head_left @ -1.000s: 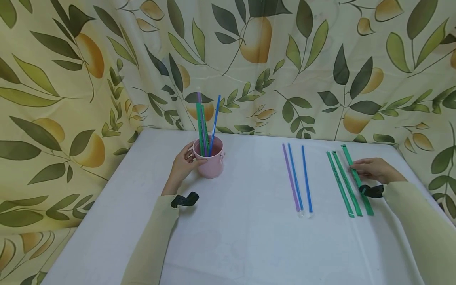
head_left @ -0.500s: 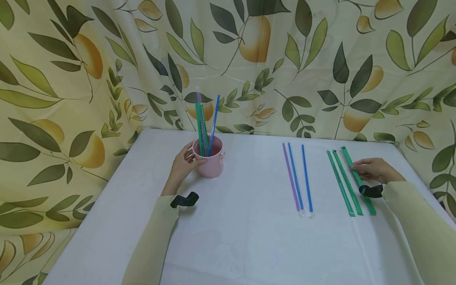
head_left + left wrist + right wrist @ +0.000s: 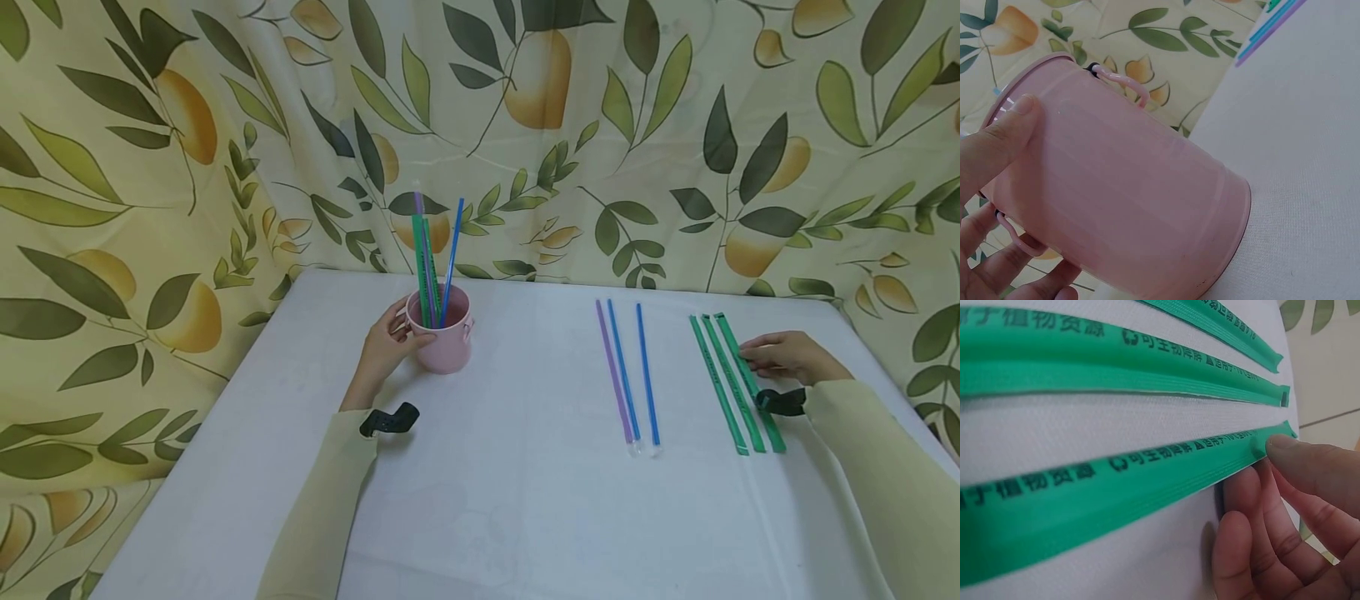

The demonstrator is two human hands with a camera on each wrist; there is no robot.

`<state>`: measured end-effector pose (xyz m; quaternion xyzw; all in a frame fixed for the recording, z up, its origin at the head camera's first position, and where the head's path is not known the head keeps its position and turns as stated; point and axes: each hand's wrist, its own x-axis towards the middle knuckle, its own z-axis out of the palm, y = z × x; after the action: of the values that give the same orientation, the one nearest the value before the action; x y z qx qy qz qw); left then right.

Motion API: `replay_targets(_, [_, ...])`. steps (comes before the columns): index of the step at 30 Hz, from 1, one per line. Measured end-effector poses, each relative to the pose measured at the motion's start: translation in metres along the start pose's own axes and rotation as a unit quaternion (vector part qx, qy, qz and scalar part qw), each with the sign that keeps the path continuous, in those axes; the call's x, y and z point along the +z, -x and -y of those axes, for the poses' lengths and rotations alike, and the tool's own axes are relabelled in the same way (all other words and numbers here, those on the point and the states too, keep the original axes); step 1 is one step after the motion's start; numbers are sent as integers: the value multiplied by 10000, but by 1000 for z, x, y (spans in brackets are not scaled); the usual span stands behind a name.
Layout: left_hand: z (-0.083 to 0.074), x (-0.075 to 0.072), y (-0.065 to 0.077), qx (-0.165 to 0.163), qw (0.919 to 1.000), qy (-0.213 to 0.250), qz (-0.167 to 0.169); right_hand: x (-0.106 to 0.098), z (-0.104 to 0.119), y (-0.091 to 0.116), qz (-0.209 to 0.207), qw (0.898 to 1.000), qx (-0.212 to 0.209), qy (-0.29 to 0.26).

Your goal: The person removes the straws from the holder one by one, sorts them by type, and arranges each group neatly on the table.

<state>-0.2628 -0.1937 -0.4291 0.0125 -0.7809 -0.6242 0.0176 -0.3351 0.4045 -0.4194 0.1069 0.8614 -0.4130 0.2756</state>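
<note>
- Left hand [image 3: 384, 350] has the pink bucket [image 3: 444, 346] gripped near the rim, thumb flat on the near wall, other fingers bent round by a handle.
- Bucket's standing upright on the white table [image 3: 517, 500], some straws [image 3: 418, 267] poking out.
- Right hand [image 3: 797, 357] is way over on the other side, palm low, one fingertip on the rightmost green packet [image 3: 1122, 487] near its far end, other fingers curled by its edge. Can't tell if it's actually pinching it.
- That packet's lying beside two other green packets [image 3: 732, 383], roughly parallel.
</note>
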Motion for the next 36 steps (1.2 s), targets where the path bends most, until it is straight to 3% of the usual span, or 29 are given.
replay_targets(8, [-2, 0, 0, -28, 10000, -14, -4, -6, -1, 2, 177, 9997, -102, -99])
replay_targets(17, [-2, 0, 1, -10, 10000, -5, -5, -12, 6, 7, 169, 9987, -142, 459])
replay_targets(23, [0, 0, -1, -11, 10000, 54, 26, -13, 11, 10, 7, 9970, -649, 418])
replay_targets(25, [0, 0, -1, 3, 10000, 79, 40, -11, 11, 11, -98, 9955, -900, 284])
replay_targets(29, [-1, -1, 0, -36, 10000, 65, 38, -3, 10, 12, -387, 9875, -1445, -497])
replay_targets(33, [-1, -1, 0, -66, 10000, 7, 23, 6, 12, 15, -669, 9664, -2017, -1445])
replay_targets(36, [0, 0, 0, -27, 10000, 10, 17, 12, 15, 16, -1023, 9520, -2187, -1883])
